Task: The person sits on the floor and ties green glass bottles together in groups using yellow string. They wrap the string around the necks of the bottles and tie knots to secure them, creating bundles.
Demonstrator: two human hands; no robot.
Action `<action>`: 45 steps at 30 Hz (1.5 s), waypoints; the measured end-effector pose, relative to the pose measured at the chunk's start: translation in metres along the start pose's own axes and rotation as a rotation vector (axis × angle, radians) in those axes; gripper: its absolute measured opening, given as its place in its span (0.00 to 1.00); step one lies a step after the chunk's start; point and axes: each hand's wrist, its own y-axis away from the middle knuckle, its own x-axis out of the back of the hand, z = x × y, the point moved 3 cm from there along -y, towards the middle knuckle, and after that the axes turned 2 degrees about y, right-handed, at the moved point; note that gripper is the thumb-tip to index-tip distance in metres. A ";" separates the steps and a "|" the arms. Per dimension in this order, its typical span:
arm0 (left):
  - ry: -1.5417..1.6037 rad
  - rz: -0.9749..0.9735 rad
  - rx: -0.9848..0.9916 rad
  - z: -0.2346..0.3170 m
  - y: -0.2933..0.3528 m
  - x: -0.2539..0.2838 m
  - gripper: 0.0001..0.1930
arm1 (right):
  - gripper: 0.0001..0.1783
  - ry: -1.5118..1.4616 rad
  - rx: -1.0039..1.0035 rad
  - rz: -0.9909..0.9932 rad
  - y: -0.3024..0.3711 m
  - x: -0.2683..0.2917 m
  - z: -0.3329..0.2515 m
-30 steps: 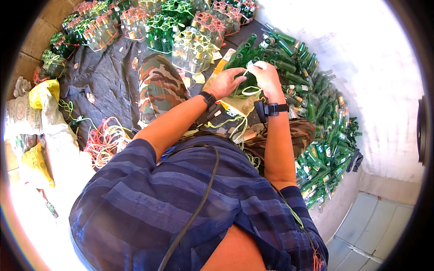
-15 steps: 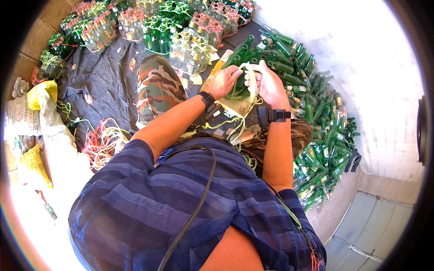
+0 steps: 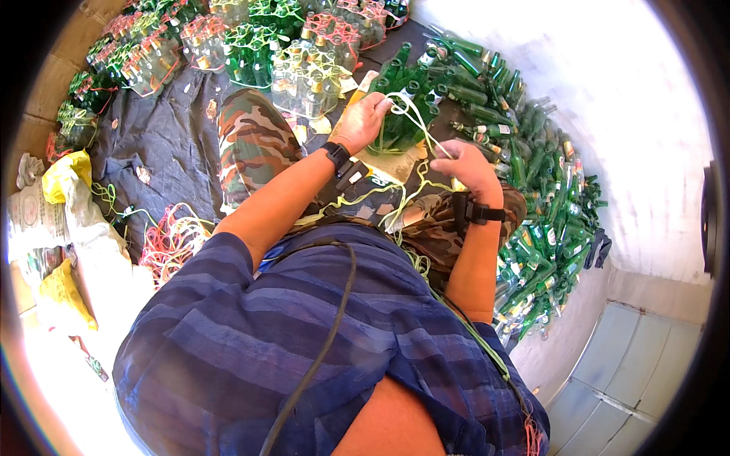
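Note:
A pale green plastic cord is stretched between my two hands, with a loop in it near the left one. My left hand is closed, pinching the cord by that loop. Lower and to the right, my right hand grips the other stretch of cord between thumb and fingers. Just beyond and beneath the cord, a cluster of green glass bottles stands upright on a tan board. My left hand partly covers the cluster's near left side. More cord trails across my lap.
Loose green bottles lie heaped along the wall at right. Tied bottle bundles stand on the dark sheet at the far left. Tangled pink cord lies left of me, beside pale sacks. My camouflage-clad knee rises at left.
My hands have moved apart, drawing the cord out between them. The right hand has come down and to the right; the left has shifted slightly left. A loop now shows in the cord.

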 end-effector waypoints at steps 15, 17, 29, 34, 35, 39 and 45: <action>-0.020 0.059 -0.024 -0.038 -0.015 -0.011 0.14 | 0.13 -0.667 0.147 0.100 0.011 0.005 0.033; 0.026 0.044 0.021 -0.038 -0.014 -0.011 0.14 | 0.15 -0.585 0.176 0.109 0.003 0.003 0.041; 0.244 0.004 0.134 -0.025 -0.012 -0.004 0.13 | 0.21 -0.317 -0.156 0.040 0.036 0.011 0.006; 0.116 0.035 0.048 -0.008 -0.008 -0.001 0.11 | 0.17 -0.183 0.030 0.168 0.063 0.056 0.023; 0.099 0.041 0.021 -0.008 -0.008 0.000 0.11 | 0.17 -0.247 0.104 0.202 0.068 0.061 0.022; 0.008 0.054 -0.008 0.005 -0.006 0.001 0.11 | 0.23 -0.179 0.197 0.441 0.088 0.078 -0.006; -0.110 0.022 -0.094 0.008 -0.003 0.003 0.08 | 0.11 -0.029 -0.023 0.396 0.114 0.090 -0.036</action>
